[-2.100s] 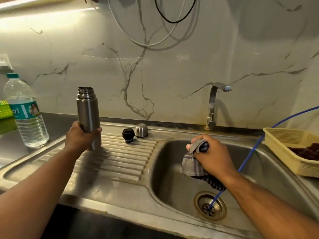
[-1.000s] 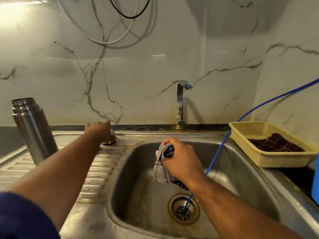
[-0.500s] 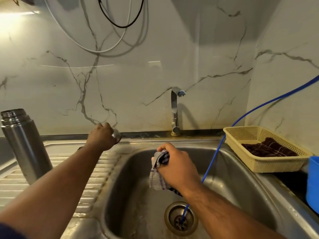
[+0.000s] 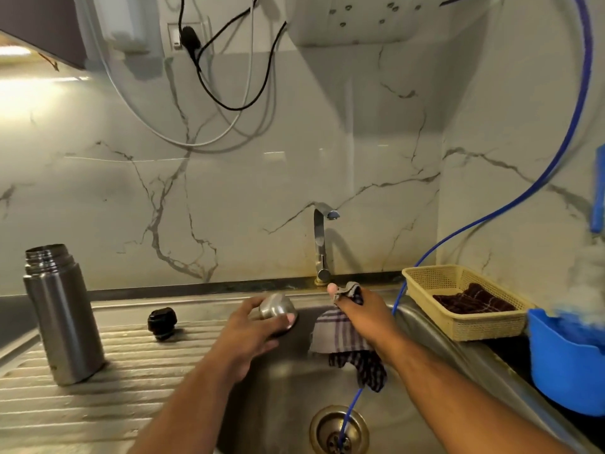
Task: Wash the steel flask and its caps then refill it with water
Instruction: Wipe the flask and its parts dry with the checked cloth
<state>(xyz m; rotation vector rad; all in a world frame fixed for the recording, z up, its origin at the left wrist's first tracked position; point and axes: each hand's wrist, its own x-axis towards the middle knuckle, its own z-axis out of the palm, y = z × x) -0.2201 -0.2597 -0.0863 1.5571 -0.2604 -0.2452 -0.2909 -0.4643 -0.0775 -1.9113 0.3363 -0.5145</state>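
Sink basin (image 4: 288, 388): cap (image 4: 276, 308) between left fingers (image 4: 249, 305)

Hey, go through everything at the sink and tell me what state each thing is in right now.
Steel flask: upright on the drainboard, uncapped.
Black cap: loose on the drainboard.
Steel cap: gripped by the left hand over the sink.
Checked cloth: held by the right hand.
Tap: no water running.
Blue hose: end in the drain.

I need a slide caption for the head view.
Left hand holds the steel cap at the sink, right hand grips a checked cloth; the open flask stands on the drainboard.
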